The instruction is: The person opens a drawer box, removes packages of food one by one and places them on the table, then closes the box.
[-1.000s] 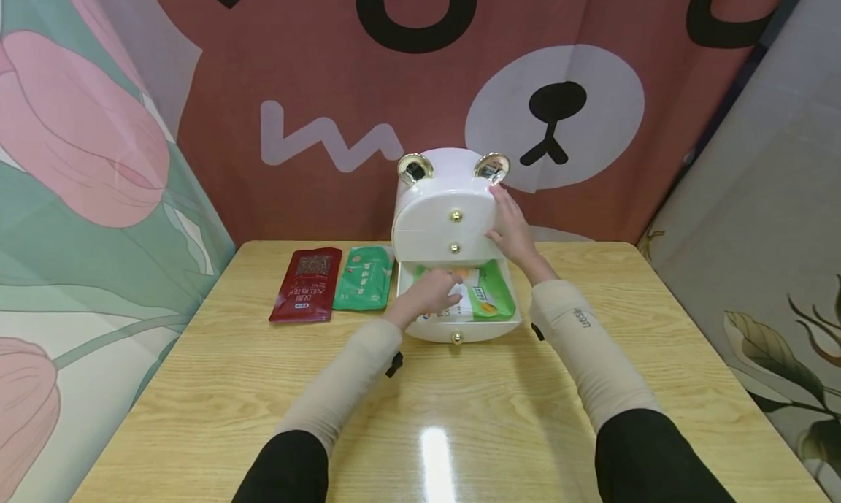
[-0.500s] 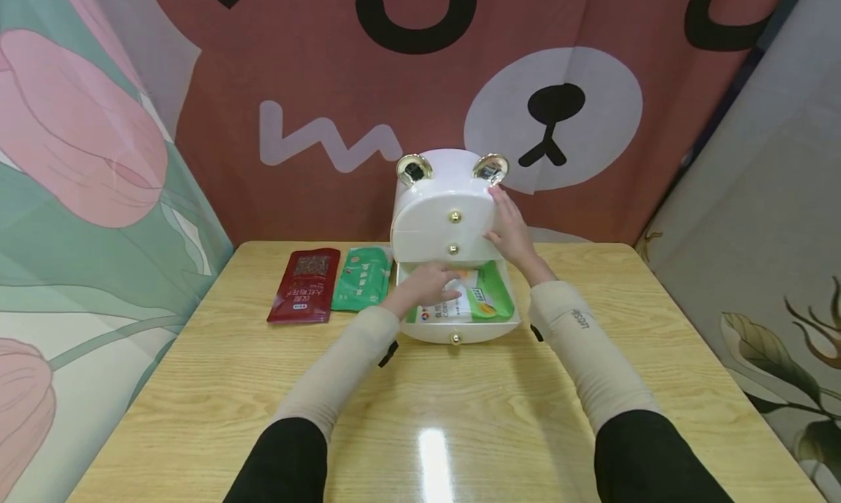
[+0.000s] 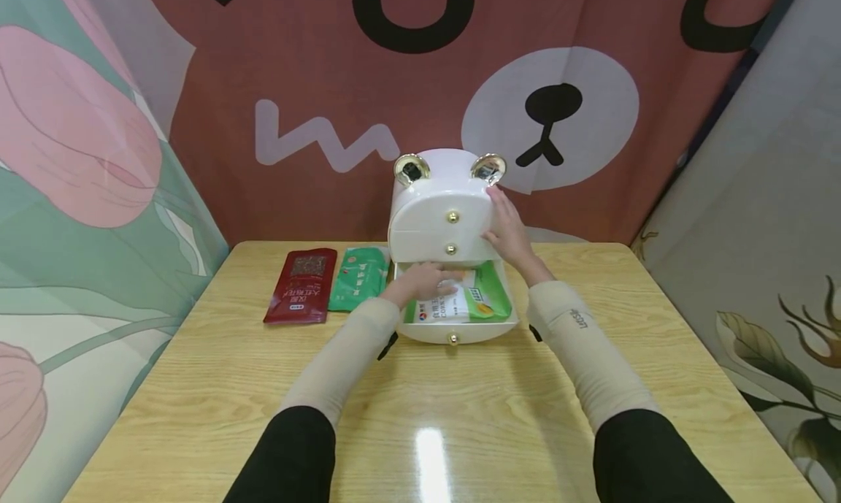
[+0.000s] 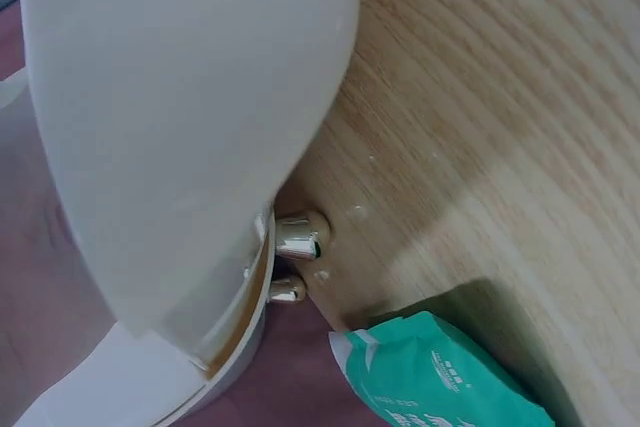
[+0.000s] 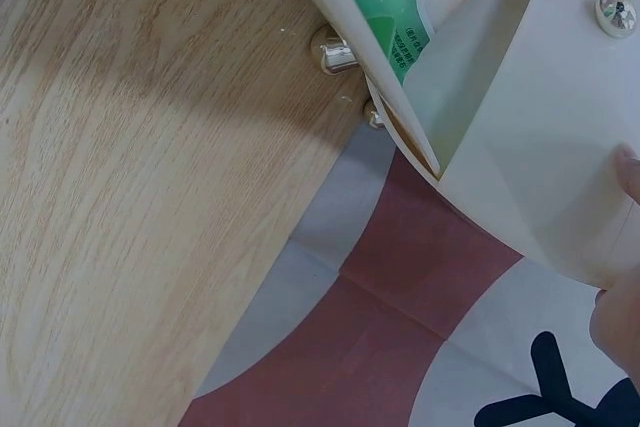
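Observation:
A white rounded storage box [image 3: 420,233] with gold ear-like trims stands on the table, its bottom drawer [image 3: 427,334] pulled out. A green and white packet [image 3: 489,295] with printed lettering lies flat in that drawer. My left hand [image 3: 423,280] is over the packet, fingers stretched to the right and slightly blurred; whether they touch it I cannot tell. My right hand [image 3: 511,233] rests against the box's right side, fingers pointing up and thumb on the front. In the right wrist view its thumb [image 5: 628,169] touches the white front. The left wrist view does not show the left hand.
Left of the box lie a dark red packet [image 3: 302,288] and a green packet [image 3: 360,277], side by side on the wooden table [image 3: 368,430]. Gold knobs [image 3: 453,217] stick out from the drawer fronts. A patterned curtain [image 3: 315,65] hangs behind the table.
My left hand has drawn slightly left and farther into the drawer, so more of the packet's printed front shows. The right hand stays on the box.

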{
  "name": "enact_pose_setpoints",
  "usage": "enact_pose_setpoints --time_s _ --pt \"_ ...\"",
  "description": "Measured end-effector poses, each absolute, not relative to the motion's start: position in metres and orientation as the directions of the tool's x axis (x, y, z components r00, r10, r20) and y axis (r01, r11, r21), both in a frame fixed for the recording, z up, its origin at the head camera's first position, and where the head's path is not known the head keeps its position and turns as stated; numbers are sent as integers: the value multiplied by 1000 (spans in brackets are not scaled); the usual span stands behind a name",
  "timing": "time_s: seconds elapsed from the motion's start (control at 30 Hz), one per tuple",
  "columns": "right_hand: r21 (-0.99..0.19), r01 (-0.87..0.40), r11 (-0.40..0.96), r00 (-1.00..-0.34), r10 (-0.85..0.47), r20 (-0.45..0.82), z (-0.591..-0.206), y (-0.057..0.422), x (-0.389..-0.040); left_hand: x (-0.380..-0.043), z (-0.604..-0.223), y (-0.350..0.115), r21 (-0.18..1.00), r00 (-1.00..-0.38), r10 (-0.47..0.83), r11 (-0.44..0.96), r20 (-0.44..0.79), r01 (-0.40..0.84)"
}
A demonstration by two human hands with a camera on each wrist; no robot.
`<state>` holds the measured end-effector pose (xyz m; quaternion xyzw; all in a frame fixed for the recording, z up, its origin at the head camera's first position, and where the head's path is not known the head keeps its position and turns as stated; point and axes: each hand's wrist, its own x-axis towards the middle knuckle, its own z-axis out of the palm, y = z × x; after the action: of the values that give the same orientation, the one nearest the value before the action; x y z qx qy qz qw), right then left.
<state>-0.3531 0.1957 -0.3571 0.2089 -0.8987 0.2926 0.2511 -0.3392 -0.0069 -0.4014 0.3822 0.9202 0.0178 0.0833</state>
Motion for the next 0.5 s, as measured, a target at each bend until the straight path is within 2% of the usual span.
enact_pose_setpoints --time_s 0.27,0.5 --pt "-414 -514 751 -790 -226 570 -357 196 -353 -344 -406 -10 130 -691 704 709 -163 693" --pt "-404 -523 751 -781 -232 580 -357 195 -352 -347 -411 -10 230 -711 679 733 -184 640"
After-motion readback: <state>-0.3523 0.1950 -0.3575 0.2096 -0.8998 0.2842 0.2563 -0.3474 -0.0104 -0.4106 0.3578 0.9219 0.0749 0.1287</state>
